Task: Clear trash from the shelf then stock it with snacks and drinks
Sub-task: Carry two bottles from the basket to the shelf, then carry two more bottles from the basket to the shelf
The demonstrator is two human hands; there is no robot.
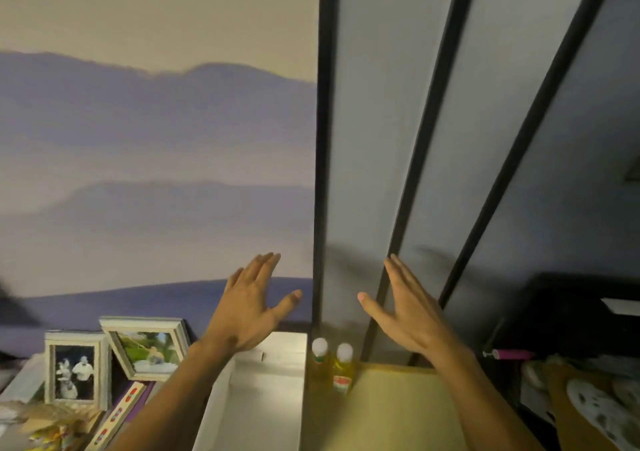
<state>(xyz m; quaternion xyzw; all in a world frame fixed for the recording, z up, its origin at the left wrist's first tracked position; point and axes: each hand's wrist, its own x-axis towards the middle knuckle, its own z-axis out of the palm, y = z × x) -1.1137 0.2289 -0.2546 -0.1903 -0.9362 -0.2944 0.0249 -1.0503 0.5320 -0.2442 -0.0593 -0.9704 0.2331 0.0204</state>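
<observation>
Yellow bottles [332, 364] between left hand [247, 307], right hand [407, 312], both empty.

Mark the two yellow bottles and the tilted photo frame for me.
Left yellow bottle [318, 366]: head view, on its yellow body.
Right yellow bottle [343, 367]: head view, yellow body above the label.
Tilted photo frame [147, 346]: head view, on the photo inside.

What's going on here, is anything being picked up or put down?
Nothing is being handled at this moment. A person holds the left hand and right hand up, fingers straight and empty, in front of a painted wall and dark-framed panels. Below the hands, two yellow bottles with white caps stand side by side beside a white box. Two photo frames stand further left.
</observation>
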